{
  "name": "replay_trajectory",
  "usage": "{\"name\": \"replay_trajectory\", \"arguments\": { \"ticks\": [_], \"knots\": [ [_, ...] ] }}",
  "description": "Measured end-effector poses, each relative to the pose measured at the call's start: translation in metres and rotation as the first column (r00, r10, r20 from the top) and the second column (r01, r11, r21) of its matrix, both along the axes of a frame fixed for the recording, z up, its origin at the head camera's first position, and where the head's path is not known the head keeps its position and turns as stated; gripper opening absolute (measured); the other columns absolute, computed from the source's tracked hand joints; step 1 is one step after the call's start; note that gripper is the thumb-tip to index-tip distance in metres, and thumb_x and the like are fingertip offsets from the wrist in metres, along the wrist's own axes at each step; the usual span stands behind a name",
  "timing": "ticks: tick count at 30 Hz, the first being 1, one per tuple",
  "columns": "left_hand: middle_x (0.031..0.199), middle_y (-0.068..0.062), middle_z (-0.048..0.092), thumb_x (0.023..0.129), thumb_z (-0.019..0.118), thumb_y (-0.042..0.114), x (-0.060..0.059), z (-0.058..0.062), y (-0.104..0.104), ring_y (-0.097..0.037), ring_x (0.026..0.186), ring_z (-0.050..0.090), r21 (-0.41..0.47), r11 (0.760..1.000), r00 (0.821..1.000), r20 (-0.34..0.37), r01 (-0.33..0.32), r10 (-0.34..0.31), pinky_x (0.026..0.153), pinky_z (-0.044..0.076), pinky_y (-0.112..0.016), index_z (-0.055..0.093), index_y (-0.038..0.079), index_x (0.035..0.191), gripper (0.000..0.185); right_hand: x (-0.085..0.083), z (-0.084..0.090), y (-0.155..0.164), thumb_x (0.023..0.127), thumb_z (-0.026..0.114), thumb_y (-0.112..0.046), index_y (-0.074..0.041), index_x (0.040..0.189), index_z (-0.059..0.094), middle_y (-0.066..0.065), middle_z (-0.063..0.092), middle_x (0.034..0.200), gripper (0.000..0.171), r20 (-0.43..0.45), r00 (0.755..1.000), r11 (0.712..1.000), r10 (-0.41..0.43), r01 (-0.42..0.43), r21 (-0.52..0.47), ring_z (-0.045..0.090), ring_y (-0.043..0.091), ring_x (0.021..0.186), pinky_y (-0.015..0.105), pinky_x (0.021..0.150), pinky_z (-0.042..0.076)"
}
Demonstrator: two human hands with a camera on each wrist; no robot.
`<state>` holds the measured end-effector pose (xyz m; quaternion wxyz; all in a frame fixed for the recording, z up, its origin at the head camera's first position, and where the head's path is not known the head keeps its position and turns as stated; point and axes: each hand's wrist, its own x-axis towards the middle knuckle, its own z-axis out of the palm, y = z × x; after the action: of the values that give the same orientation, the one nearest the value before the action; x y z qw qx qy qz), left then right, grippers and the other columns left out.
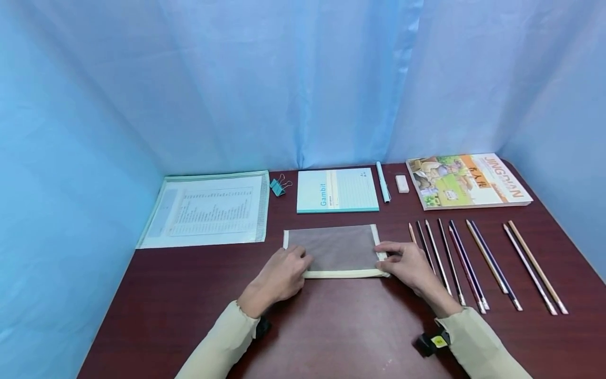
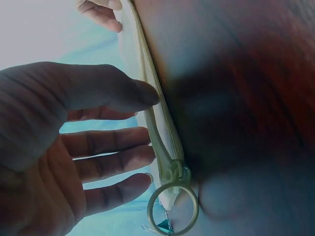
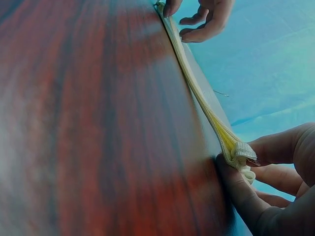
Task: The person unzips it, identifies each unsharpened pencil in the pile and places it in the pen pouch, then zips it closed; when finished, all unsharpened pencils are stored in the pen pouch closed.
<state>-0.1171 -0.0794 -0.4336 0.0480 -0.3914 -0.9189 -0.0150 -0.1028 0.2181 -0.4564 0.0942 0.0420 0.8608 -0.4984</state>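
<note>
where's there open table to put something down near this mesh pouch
Bare table lies in front of the mesh pouch, between the two sleeves, and left of the left hand below the document folder. Right of the right hand is crowded with pencils.

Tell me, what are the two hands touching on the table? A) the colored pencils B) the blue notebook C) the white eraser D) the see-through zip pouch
D: the left hand and right hand rest on the two near corners of the mesh zip pouch.
</note>
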Motion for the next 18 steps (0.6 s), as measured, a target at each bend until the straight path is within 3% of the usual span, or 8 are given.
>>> {"name": "replay_trajectory", "arguments": {
  "ticks": [7,15,18],
  "knots": [
    [0.086,-0.002,0.066,0.082,0.069,0.010,-0.001,-0.003,0.002,-0.018,0.080,0.064,-0.007,1.000,1.000,-0.018,0.012,-0.012,0.062,0.056,-0.032,0.065,0.013,0.090,0.010,0.000,0.000,0.000,0.083,0.073,-0.002,0.003,0.120,0.069,0.027,0.056,0.141,0.037,-0.003,1.000,1.000,0.003,-0.003,0.016,0.073,0.014,0.083,0.019,0.062,0.054],
    [0.085,-0.002,0.068,0.088,0.069,0.012,-0.003,-0.008,0.012,-0.019,0.078,0.067,-0.075,0.997,0.999,-0.029,0.023,-0.025,0.065,0.058,-0.031,0.066,0.014,0.091,0.005,-0.001,-0.001,0.001,0.083,0.072,-0.001,0.005,0.120,0.069,0.028,0.056,0.141,0.038,-0.001,1.000,1.000,0.003,-0.003,-0.001,0.071,0.008,0.080,0.018,0.063,0.055],
    [0.082,-0.001,0.068,0.088,0.069,0.014,-0.004,-0.010,0.017,-0.018,0.074,0.067,-0.106,0.994,0.997,-0.065,0.021,-0.028,0.062,0.057,-0.030,0.065,0.014,0.087,0.004,-0.001,-0.002,0.001,0.083,0.072,-0.001,0.005,0.120,0.068,0.028,0.055,0.142,0.038,0.003,1.000,1.000,0.005,-0.005,-0.012,0.070,0.007,0.080,0.018,0.063,0.055]
  ]
}}
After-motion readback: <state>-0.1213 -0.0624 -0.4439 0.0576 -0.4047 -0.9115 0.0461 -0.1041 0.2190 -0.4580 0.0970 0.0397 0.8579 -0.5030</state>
